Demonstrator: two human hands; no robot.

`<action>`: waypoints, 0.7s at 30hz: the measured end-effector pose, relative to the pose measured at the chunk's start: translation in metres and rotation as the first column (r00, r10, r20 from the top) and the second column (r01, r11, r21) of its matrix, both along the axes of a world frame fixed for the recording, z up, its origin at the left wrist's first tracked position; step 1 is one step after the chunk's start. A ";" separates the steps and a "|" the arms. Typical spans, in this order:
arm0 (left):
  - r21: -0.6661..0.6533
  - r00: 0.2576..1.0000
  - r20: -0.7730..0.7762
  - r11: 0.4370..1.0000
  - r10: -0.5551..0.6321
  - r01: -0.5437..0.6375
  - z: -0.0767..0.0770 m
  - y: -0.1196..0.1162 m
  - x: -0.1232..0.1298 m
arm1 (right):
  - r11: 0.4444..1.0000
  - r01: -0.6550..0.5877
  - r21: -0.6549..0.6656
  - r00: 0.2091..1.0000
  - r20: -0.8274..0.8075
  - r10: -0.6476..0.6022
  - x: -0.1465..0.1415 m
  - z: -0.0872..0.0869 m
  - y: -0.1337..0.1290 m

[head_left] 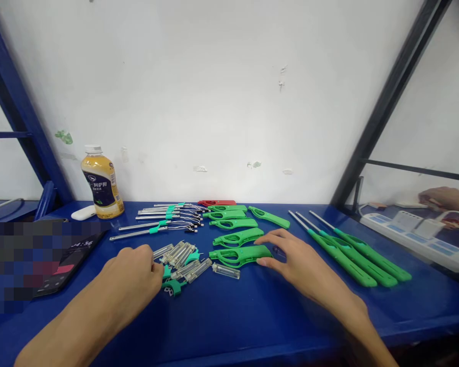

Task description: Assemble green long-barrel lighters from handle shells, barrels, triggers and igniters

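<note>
My left hand (133, 275) is closed, its knuckles up, beside the small green trigger pieces (175, 286). Its fingertips are hidden, so what it may hold does not show. Around the end of the nearest green lighter handle shell (240, 254), my right hand (290, 257) has thumb and fingers apart; the thumb seems to touch its lower edge. Another green handle shell (239, 237) lies just behind, near the right fingertips. Clear fuel tanks (181, 254) are heaped between my hands, and a single clear tank (226, 271) lies in front of the nearest shell.
Metal lighter rods (139, 233) with wires lie at back left, beside more green shells and a red shell (217, 203). Lighters with long rods (352, 250) lie right. A bottle (102, 183), phone (67, 262) and power strip (416, 239) flank the blue table (222, 326).
</note>
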State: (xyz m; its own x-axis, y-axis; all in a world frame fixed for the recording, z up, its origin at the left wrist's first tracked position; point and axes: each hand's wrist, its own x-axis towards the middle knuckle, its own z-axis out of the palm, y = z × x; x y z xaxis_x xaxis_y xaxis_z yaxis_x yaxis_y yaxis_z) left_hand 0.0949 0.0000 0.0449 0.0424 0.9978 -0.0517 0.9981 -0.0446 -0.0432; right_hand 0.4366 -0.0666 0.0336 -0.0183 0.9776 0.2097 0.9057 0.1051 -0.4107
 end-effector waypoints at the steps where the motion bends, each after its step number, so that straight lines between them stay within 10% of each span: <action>1: -0.008 1.000 -0.006 1.000 0.002 -0.002 0.000 -0.001 -0.001 | 1.000 -0.023 -0.018 1.000 0.009 0.024 -0.001 -0.001 0.004; 21: 0.086 0.986 0.064 0.985 -0.153 0.148 0.025 0.007 -0.001 | 0.987 -0.104 -0.119 0.991 0.072 0.113 0.011 -0.012 0.008</action>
